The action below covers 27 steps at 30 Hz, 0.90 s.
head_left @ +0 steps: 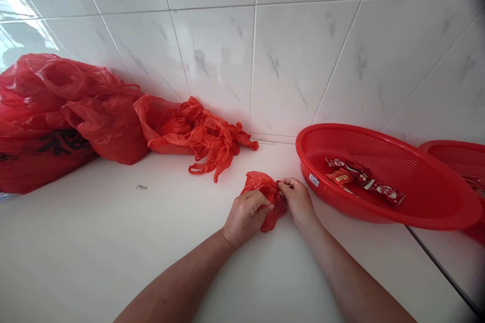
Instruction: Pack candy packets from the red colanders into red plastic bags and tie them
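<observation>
A small red plastic bag lies on the white table, bunched between my two hands. My left hand is closed on its near left side, thumb and fingers pinching the thin film. On the other side, my right hand pinches a gathered part of the same bag between thumb and fingertips. The bag is cinched near its middle, with loose film flaring toward the wall and toward me. Whatever it may contain is hidden by the film and my left hand.
Right of my hands stands a red plastic basket with several wrapped snacks. Behind it is a second red basket. Crumpled red bags lie by the tiled wall. Large filled red bags sit at the left.
</observation>
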Each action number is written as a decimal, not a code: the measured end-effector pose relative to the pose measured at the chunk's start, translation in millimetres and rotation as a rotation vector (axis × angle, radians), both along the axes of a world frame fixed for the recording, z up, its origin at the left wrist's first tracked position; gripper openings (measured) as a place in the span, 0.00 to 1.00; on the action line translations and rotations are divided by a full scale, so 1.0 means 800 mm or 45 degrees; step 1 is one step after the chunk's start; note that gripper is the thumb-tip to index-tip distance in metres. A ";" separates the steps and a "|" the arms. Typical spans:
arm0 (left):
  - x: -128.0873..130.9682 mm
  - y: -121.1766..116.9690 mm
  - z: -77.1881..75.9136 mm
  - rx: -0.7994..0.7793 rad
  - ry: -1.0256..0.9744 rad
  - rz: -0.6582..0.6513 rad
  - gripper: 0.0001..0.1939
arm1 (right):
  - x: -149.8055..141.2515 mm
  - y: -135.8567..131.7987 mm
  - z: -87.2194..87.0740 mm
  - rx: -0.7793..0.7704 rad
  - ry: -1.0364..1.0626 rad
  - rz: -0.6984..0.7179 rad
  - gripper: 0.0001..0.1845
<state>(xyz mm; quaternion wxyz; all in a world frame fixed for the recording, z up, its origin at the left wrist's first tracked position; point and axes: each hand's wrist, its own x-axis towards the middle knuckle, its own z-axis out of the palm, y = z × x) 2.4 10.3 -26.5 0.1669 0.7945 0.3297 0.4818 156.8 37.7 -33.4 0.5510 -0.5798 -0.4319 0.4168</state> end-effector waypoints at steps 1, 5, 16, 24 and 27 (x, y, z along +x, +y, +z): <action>0.000 -0.001 0.000 -0.005 -0.001 0.012 0.09 | 0.000 0.001 -0.001 0.002 -0.007 -0.005 0.08; -0.001 -0.008 0.005 -0.081 0.055 0.012 0.10 | 0.001 0.003 -0.004 0.030 -0.003 0.002 0.09; -0.005 -0.003 0.005 -0.490 0.156 0.281 0.43 | 0.022 -0.016 0.008 0.097 0.201 0.560 0.14; -0.011 0.014 0.007 -0.270 0.179 0.322 0.11 | 0.024 -0.007 -0.002 0.047 0.316 0.332 0.18; -0.025 0.021 0.013 -0.238 -0.041 0.477 0.06 | 0.024 -0.005 -0.004 0.040 0.332 0.330 0.17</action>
